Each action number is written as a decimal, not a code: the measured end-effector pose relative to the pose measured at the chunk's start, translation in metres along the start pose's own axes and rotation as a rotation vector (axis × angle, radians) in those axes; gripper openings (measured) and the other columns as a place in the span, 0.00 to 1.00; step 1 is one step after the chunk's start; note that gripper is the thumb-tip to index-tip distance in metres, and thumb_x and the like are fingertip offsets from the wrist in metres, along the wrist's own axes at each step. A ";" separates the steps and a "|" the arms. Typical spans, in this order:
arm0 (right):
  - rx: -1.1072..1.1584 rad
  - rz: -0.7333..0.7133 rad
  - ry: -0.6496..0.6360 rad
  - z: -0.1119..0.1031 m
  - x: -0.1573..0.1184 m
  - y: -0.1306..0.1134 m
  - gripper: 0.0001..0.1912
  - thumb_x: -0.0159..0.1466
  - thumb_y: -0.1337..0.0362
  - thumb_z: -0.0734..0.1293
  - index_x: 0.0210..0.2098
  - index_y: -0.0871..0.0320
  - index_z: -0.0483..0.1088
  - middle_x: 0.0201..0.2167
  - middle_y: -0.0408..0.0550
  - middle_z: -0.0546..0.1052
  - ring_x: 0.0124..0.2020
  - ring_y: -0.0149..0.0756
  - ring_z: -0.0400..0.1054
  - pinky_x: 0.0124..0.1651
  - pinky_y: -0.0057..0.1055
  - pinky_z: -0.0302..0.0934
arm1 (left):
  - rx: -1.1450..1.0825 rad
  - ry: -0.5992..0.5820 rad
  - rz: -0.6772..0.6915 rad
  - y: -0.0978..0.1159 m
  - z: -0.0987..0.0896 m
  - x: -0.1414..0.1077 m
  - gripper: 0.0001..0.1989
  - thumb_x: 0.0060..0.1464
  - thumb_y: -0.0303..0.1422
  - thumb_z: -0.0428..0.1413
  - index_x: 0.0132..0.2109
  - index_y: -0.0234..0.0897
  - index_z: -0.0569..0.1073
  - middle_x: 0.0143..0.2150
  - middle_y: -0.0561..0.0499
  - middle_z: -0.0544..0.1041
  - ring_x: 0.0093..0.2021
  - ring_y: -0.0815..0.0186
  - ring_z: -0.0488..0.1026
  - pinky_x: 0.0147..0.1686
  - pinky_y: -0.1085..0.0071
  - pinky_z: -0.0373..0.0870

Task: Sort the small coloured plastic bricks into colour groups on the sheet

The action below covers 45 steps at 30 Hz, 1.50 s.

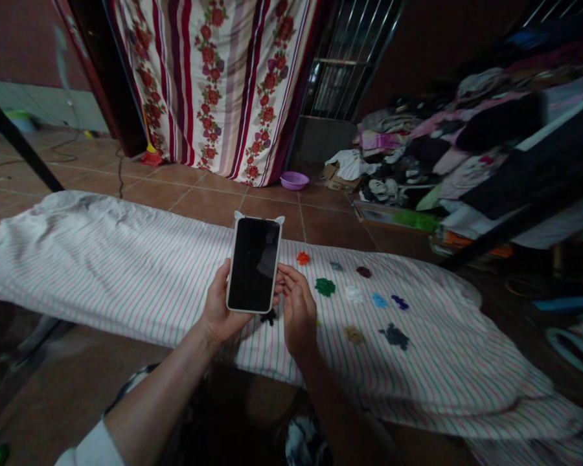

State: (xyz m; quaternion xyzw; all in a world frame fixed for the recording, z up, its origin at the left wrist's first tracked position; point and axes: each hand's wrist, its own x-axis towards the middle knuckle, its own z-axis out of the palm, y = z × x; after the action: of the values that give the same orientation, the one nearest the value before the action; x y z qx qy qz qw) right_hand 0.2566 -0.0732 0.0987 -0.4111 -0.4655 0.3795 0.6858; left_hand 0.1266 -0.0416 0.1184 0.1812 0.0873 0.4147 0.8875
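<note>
A smartphone (254,264) with a dark screen sits upright in a pale case with two small ear shapes on top. My left hand (223,307) is wrapped around its lower left side and bottom. Beside the lower right edge is my right hand (298,310), its fingers curled at the case; whether they grip it or only touch it is unclear. Small piles in separate colours lie on the striped cloth (126,259), among them an orange pile (303,258), a green pile (325,287), a white pile (354,294) and a dark grey pile (395,336). A black pile (269,317) is partly hidden under the phone.
A floral striped curtain (214,90) hangs across the doorway ahead. On the tiled floor stand a purple basin (294,180) and a red broom (151,156). Heaped clothes (442,129) fill the right side, and dark poles (24,142) slant at both sides.
</note>
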 end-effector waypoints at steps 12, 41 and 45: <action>-0.014 0.034 -0.081 0.011 0.001 0.004 0.24 0.66 0.47 0.57 0.50 0.57 0.70 0.41 0.52 0.75 0.40 0.37 0.70 0.38 0.33 0.67 | -0.002 0.018 0.018 0.010 -0.008 -0.008 0.32 0.61 0.51 0.44 0.51 0.23 0.74 0.44 0.34 0.79 0.50 0.50 0.74 0.55 0.52 0.64; -1.129 -0.267 -0.532 -0.037 0.009 0.049 0.16 0.59 0.68 0.66 0.48 0.56 0.74 0.50 0.55 0.76 0.51 0.48 0.68 0.53 0.47 0.63 | -0.025 0.032 -0.023 0.023 -0.026 -0.016 0.30 0.60 0.49 0.46 0.55 0.25 0.71 0.46 0.34 0.78 0.51 0.49 0.74 0.54 0.51 0.65; -0.865 -0.225 -0.242 -0.032 0.019 0.031 0.11 0.64 0.62 0.62 0.42 0.56 0.74 0.39 0.51 0.79 0.40 0.42 0.73 0.45 0.42 0.67 | -0.044 0.039 -0.020 0.019 -0.026 -0.013 0.33 0.60 0.50 0.45 0.55 0.23 0.71 0.47 0.33 0.77 0.49 0.50 0.75 0.53 0.52 0.66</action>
State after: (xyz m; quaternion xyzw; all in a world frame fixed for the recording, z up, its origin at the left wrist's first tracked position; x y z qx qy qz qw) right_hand 0.2881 -0.0506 0.0690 -0.5589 -0.6996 0.1189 0.4289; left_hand 0.0971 -0.0335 0.1017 0.1527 0.0973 0.4111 0.8934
